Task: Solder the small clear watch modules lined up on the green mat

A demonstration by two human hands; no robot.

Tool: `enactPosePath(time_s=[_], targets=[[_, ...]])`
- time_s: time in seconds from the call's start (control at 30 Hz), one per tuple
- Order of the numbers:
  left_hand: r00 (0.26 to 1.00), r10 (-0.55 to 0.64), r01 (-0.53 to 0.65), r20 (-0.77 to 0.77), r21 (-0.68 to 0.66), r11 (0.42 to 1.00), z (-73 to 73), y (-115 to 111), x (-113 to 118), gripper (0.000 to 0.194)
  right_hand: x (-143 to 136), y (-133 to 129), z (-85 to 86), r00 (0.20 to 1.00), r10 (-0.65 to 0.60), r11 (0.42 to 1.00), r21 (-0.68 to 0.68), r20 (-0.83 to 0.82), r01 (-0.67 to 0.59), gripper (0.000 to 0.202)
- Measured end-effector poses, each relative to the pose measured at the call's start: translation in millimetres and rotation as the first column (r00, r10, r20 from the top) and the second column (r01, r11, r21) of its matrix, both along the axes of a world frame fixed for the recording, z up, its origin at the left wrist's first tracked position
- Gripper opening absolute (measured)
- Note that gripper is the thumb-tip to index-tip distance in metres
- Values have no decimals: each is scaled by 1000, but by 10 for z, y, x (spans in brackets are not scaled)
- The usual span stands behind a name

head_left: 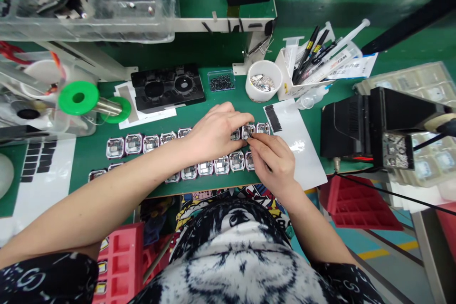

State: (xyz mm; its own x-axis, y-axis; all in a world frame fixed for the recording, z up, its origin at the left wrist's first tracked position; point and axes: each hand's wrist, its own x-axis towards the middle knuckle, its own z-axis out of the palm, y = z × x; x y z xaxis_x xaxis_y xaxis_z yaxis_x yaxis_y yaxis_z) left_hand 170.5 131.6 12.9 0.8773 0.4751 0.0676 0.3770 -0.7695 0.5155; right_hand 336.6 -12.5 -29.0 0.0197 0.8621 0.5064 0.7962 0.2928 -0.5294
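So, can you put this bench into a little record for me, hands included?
Left hand: over the far row of units
Right hand: fingertips at a unit near that row's right end; grip unclear
Near row: more units, partly hidden
Beyond: black bits, white cup of small parts
Right side: white sheet with black strips
Left side: green spool

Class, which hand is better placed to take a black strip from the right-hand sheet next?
Right, probably: the right hand is nearer the strips; the left hand lies over the units.
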Motion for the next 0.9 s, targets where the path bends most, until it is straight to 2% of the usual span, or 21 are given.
enactPosePath(time_s=[0.1, 0.23, 0.4, 0.5, 0.6, 0.7, 0.9], targets=[[1000, 0, 0, -2, 3, 1000, 2, -2, -1, 38, -2, 0, -3, 999, -32, 999, 12, -12, 33, 36], [1000, -2, 2, -9, 3, 1000, 4, -5, 8, 39, -3, -13, 16, 999, -10, 999, 45, -35, 11, 36], [999, -46, 46, 1, -2, 999, 26, -7, -6, 40, 3, -30, 104, 995, 17, 999, 41, -96, -13, 35], [998, -59, 58, 16, 20, 998, 66, 3, -98, 44, -21, -32, 169, 992, 24, 1000, 14, -121, -22, 36], [999, -9, 7, 46, 32, 999, 89, 9, -242, 46, -93, -10, 200, 989, 43, 999, -8, -145, -45, 36], [996, 58, -60, 69, 32, 998, 52, -12, -356, 46, -184, 50, 190, 983, 68, 997, -14, -172, -71, 34], [989, 123, -124, 83, 1, 992, -86, -63, -389, 46, -238, 191, 120, 978, 78, 996, -20, -193, -83, 30]])
